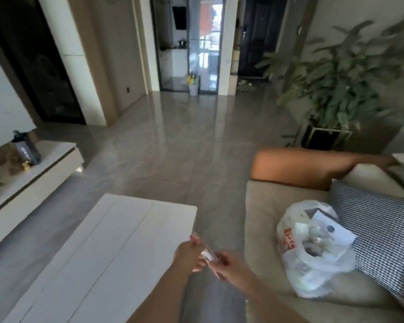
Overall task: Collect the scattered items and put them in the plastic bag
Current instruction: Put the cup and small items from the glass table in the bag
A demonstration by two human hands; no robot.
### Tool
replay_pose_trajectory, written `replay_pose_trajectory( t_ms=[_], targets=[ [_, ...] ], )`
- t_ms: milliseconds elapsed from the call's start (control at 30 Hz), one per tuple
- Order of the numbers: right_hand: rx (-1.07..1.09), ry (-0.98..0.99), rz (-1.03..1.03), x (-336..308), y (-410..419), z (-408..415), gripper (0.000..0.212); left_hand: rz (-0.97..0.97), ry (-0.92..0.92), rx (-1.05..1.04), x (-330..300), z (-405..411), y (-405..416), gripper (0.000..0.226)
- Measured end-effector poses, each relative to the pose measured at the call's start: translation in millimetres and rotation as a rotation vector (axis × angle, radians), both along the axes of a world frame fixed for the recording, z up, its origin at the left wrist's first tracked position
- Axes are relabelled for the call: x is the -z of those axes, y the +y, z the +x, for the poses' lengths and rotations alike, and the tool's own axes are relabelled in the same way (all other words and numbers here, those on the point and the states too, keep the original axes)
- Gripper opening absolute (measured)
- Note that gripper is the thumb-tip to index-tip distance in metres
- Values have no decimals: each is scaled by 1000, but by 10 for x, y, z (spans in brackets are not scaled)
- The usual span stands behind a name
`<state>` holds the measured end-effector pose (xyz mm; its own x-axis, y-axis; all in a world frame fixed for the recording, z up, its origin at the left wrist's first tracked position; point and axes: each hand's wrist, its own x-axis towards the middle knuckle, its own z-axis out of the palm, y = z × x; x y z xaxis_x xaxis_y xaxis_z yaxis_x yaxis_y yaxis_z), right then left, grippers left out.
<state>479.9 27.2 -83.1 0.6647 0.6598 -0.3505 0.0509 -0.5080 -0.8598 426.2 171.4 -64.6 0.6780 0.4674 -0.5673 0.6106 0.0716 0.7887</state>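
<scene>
Head view: hands [207, 255] beside table [117, 241] edge.

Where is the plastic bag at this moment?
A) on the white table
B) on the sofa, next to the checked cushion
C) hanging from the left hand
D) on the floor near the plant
B: the plastic bag lies on the sofa seat, against the checked cushion.

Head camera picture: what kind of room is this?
Most likely a home living room: a beige sofa with a checked cushion, a white coffee table, and a big potted plant on the shiny floor.
</scene>
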Motion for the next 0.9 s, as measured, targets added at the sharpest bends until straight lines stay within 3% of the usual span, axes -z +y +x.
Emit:
replay_pose_trajectory(
  t_ms=[100,267,433,600,900],
  targets=[
    [290,91,55,-52,-307,378,20,-72,-85,117,-3,563,-178,26],
    [645,167,137,-198,-706,813,2,-51,-52,373,24,1463,-435,35],
    [1026,226,154,-81,-1155,1073,23,86,-76,621,89,2039,-807,43],
    [1233,245,133,8,-1589,1326,14,93,-40,784,141,2431,-1333,35],
    [1456,320,225,313,-2235,1909,21,217,11,1054,143,3081,-2292,26]
  ],
)
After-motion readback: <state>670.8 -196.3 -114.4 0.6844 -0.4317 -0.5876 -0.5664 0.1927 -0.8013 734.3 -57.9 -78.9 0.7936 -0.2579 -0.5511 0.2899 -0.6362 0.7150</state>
